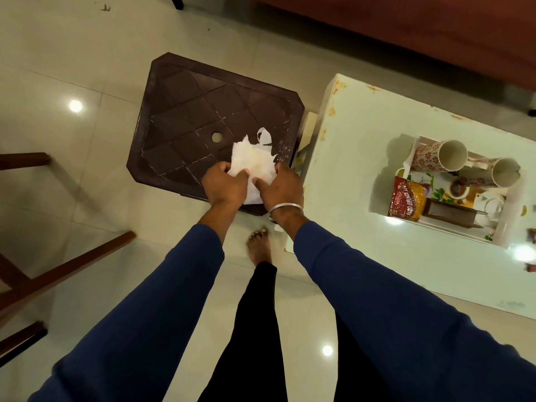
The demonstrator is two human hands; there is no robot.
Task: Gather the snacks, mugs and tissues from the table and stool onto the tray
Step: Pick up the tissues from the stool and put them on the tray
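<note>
Now both hands, left hand [224, 185] and right hand [280, 187], pinch the crumpled white tissues [251, 162] on the brown plastic stool [214, 123]; next, carry them to the white floral tray [506, 224], seemingly already holding mugs.

Both hands hold a crumpled white tissue [251, 166] over the brown plastic stool [185, 123]: the left hand [224, 185] and the right hand [280, 185] pinch it. On the pale tabletop [362, 132], the tray [504, 224] carries two flowered mugs [441, 156] lying on their sides and a snack packet [407, 200]
</note>
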